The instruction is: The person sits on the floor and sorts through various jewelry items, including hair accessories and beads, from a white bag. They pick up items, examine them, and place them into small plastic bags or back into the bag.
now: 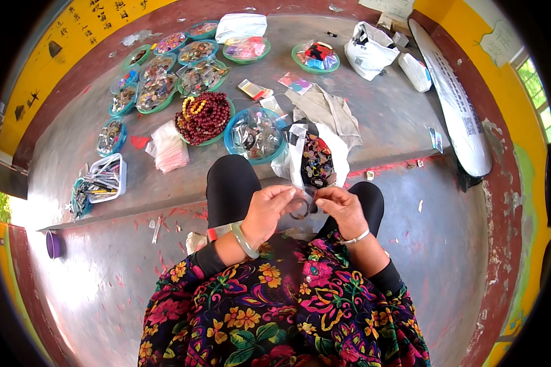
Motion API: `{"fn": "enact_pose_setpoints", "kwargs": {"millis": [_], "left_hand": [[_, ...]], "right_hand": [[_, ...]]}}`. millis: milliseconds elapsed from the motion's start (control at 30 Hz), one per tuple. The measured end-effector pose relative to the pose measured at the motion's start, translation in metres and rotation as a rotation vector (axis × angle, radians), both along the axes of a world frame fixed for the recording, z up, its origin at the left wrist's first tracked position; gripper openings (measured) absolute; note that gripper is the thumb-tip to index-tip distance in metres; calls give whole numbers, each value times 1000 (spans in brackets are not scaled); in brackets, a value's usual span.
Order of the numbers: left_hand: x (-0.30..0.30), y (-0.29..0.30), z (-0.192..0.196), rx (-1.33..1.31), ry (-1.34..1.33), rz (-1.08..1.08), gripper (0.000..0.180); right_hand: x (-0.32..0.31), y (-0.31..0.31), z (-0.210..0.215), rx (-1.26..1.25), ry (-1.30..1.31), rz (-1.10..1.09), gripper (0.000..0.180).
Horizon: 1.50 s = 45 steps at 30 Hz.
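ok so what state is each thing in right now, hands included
left hand: closed on the clear packet
right hand: pinching the clear packet
clear packet: held up between both hands, a dark ring inside
white bag: open, full of dark beads
green dish: heaped with dark red beads
blue bowl: filled with clear packets

Glossy dark-red beads (203, 116); clear crinkly plastic sleeve (301, 202) — seemingly cellophane; rough, matt concrete ledge (386, 110).

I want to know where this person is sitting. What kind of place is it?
Probably a home jewellery-packing spot on a concrete step: bowls of beads, stacked clear bags, and both hands, left and right, holding a small clear bag.
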<state>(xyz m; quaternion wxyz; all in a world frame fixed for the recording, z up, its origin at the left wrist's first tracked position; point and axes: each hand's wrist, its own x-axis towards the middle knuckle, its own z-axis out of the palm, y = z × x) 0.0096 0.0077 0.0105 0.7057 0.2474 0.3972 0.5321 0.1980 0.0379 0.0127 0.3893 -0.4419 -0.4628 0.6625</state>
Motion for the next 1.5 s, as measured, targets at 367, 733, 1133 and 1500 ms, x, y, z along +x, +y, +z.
{"fn": "enact_pose_setpoints", "kwargs": {"millis": [367,733,1133,1500], "left_hand": [[4,-2,-4,-9,5,-20,20],[-2,0,-2,-35,59,-139,14],[-3,-2,-6,-66,10,-116,14],[-6,-3,-4,-143,-61,-130,19]], "right_hand": [[-14,-6,-9,-3,24,-84,5],[-15,-10,-7,29,19,-46,5],[-14,-8,-5,37,30,-3,12],[-13,-11,-12,6,94,-40,14]]}}
